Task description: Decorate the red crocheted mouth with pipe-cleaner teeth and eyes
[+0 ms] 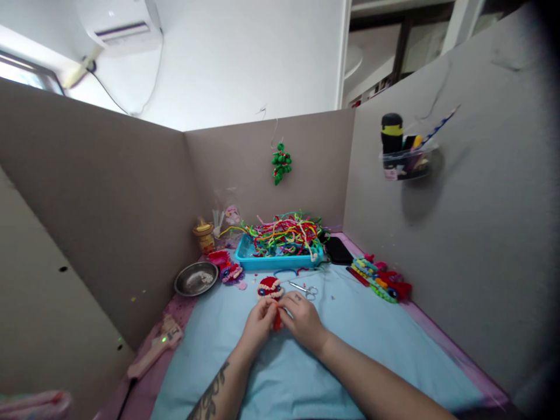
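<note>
A small red crocheted piece [270, 283] with cream bands and dark blue eye-like discs lies on the light blue cloth [350, 350], just beyond my fingers. My left hand [261, 321] pinches its near red part with thumb and forefinger. From the right, my right hand [303, 318] closes on the same part, its fingers bent over it. Some red material shows below the fingertips; the exact grip is hidden. Small silver scissors [304, 289] lie right of the piece, near my right knuckles.
A blue tray [280, 263] heaped with coloured yarn stands at the back. Left are a metal bowl [196, 279] and a pink glue gun [155, 353]. Finished-looking crocheted pieces [385, 280] and a black phone [339, 251] lie right. Grey panels enclose the table.
</note>
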Tool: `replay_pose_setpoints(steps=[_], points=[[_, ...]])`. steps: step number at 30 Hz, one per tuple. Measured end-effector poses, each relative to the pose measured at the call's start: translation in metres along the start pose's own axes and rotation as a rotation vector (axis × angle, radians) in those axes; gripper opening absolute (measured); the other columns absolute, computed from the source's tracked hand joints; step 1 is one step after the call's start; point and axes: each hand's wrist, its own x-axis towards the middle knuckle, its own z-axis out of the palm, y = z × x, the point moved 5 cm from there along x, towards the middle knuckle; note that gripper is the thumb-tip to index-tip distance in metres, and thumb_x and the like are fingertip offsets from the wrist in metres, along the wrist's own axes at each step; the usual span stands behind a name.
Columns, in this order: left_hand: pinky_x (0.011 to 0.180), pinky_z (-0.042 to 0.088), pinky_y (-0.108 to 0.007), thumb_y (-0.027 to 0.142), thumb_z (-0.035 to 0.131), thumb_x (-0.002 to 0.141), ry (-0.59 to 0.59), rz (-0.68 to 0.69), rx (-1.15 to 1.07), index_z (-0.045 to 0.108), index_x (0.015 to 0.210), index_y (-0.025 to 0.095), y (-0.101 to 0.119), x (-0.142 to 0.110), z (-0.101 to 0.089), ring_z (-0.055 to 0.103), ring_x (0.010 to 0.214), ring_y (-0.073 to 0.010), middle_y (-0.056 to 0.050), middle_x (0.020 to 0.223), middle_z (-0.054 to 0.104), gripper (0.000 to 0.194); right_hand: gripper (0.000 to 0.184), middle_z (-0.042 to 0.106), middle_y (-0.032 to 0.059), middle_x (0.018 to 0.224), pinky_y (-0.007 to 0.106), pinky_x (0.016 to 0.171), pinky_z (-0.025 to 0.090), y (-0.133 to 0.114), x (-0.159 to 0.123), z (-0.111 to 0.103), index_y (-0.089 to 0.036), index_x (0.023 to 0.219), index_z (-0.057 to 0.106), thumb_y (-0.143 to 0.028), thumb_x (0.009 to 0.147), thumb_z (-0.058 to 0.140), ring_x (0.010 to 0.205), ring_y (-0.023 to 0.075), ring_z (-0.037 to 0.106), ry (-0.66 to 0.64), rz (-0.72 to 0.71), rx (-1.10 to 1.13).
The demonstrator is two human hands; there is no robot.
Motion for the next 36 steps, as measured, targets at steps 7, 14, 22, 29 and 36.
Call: replay_pose_setpoints(steps=[7,14,22,29,36], points=[[0.045,0.039,-0.020,0.057,0.064,0.066,-0.021,-0.169,-0.142,0.048,0.069,0.016,-0.014,-0.002,-0.001,0.042,0.043,-0.0059,0.006,0.052,0.047,0.044,0.017,0.061,0.0079,0.081,0.031,0.069,0.041,-0.007,0.001,-0.002,-0.020,0.084,0.062,-0.017,0.088,0.046,0.079,0.0203,0.051,-0.044,-0.108,-0.111],[0.038,0.028,-0.016,0.050,0.063,0.068,-0.030,-0.162,-0.117,0.047,0.068,0.015,-0.012,-0.001,-0.004,0.036,0.041,-0.0042,0.005,0.055,0.047,0.039,0.023,0.062,0.0083,0.081,0.030,0.062,0.036,-0.017,0.003,-0.003,-0.021,0.095,0.064,-0.018,0.091,0.041,0.076,0.0193,0.051,-0.104,-0.257,-0.248],[0.041,0.027,-0.020,0.047,0.054,0.076,0.028,-0.019,0.056,0.046,0.065,0.017,-0.006,0.001,-0.005,0.034,0.040,-0.0065,0.006,0.051,0.044,0.032,0.014,0.061,0.0077,0.090,0.033,0.075,0.042,-0.004,0.002,-0.002,-0.019,0.090,0.061,-0.014,0.083,0.049,0.086,0.0204,0.051,-0.096,-0.069,-0.075],[0.059,0.038,-0.024,0.030,0.053,0.078,0.138,0.200,0.271,0.055,0.068,0.017,0.007,-0.005,-0.010,0.048,0.057,-0.0127,0.002,0.059,0.053,0.016,0.009,0.058,0.0038,0.081,0.029,0.072,0.042,0.005,0.002,0.005,-0.019,0.077,0.058,-0.014,0.082,0.051,0.079,0.0170,0.053,-0.075,0.093,0.179],[0.058,0.042,-0.024,0.027,0.048,0.082,0.150,0.319,0.423,0.062,0.083,0.017,0.011,-0.010,-0.009,0.054,0.057,-0.0132,-0.001,0.069,0.062,0.017,0.009,0.056,0.0013,0.072,0.024,0.060,0.039,0.020,0.003,0.013,-0.018,0.068,0.059,-0.016,0.076,0.055,0.066,0.0140,0.052,-0.022,0.347,0.435]])
